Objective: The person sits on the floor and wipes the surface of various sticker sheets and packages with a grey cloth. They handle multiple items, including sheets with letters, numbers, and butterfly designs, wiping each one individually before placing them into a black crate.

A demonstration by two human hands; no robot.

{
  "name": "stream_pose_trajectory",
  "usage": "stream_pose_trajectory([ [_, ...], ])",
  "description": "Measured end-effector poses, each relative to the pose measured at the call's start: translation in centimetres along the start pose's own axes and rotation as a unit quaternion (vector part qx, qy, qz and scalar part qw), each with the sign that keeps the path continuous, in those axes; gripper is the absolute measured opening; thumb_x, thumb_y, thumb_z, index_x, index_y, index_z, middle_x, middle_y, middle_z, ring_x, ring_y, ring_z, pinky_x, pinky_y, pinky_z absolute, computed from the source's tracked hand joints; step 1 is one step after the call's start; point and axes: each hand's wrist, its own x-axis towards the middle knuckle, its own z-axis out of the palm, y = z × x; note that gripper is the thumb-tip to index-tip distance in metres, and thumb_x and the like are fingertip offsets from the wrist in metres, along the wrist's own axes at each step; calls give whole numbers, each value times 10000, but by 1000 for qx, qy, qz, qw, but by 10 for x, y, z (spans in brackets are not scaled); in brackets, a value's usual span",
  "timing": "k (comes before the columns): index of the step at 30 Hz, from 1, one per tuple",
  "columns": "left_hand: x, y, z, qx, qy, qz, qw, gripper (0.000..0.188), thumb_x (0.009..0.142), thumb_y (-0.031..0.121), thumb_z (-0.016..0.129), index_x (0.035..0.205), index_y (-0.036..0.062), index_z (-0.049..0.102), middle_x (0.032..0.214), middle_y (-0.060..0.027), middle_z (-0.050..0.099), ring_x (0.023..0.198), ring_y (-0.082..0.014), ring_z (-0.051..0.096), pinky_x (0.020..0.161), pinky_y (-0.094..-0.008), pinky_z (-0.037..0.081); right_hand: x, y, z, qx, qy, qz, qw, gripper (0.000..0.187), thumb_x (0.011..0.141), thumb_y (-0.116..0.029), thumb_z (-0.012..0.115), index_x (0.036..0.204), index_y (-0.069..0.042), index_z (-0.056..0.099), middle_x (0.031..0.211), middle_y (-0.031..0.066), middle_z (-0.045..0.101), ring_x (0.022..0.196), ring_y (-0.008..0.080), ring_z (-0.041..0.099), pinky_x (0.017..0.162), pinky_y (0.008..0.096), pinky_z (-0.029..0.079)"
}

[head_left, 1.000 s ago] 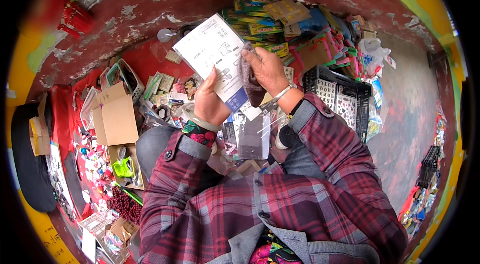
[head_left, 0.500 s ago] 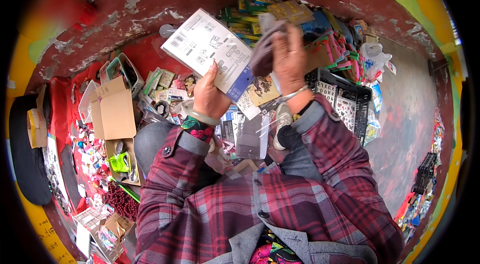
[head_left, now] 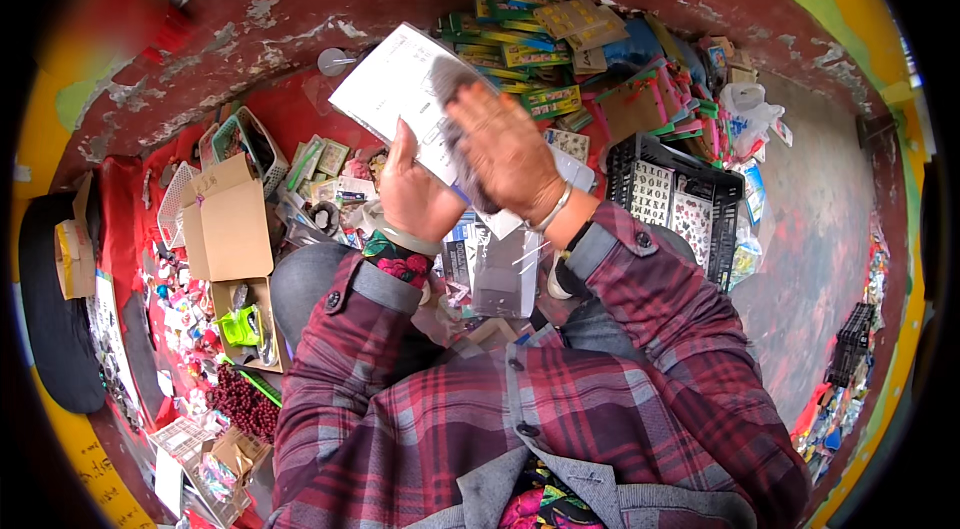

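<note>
My left hand (head_left: 424, 197) grips the near edge of a flat white package (head_left: 385, 81), its thumb on top. Small printed drawings and a blue band showed on its face a moment earlier; the band is now mostly covered. My right hand (head_left: 510, 154) presses a dark grey cloth (head_left: 449, 77) against the right part of the package, fingers stretched over it. The package is held up, tilted, above the pile between my knees. A clear plastic sleeve (head_left: 503, 279) lies below my hands.
An open cardboard box (head_left: 232, 229) and a green-and-white basket (head_left: 262, 144) stand at the left. Stacked yellow-green boxes (head_left: 530, 54) lie against the far wall. A black crate (head_left: 730, 219) with printed sheets stands at the right, near a white plastic bag (head_left: 745, 109).
My right hand has moved left and down with the cloth, from beside the package onto its face. The package has barely shifted in my left hand.
</note>
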Motion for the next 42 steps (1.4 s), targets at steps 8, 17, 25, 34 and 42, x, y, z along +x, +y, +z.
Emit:
stream_pose_trajectory([
  [8,-1,8,1,21,-7,26,999,543,976,387,328,1370,14,329,1387,-155,397,1276,-301,381,1069,-440,283,-7,-21,2,67,-10,-31,997,426,912,-188,461,1309,-34,444,1367,151,428,1296,295,368,1077,408,263],
  [17,-1,12,-3,163,21,2,986,466,959,291,406,1328,9,374,1320,-158,465,1214,-299,449,1024,-440,346,-5,22,8,86,52,127,987,306,923,-194,448,1173,-41,537,1142,156,577,1069,324,540,890,389,429],
  [25,-6,39,-14,448,87,-80,886,382,894,140,560,1231,-13,468,1146,-112,579,1031,-214,570,905,-351,451,-6,117,-61,518,250,413,706,350,951,-314,471,1092,-9,565,941,85,640,857,184,606,750,331,496],
  [34,-18,25,-5,571,-6,-308,761,392,892,183,595,1218,-18,513,1070,-68,616,967,-146,582,867,-282,450,1,67,-57,625,23,291,724,418,942,-367,486,1186,-30,525,1104,100,595,986,165,573,877,291,454],
  [42,-16,22,-9,622,-4,-341,705,377,903,199,582,1203,-22,525,1011,-63,632,899,-128,598,820,-261,468,-5,34,-49,305,-136,210,919,521,751,-318,743,1132,-8,571,1021,88,621,946,148,558,854,266,430],
])
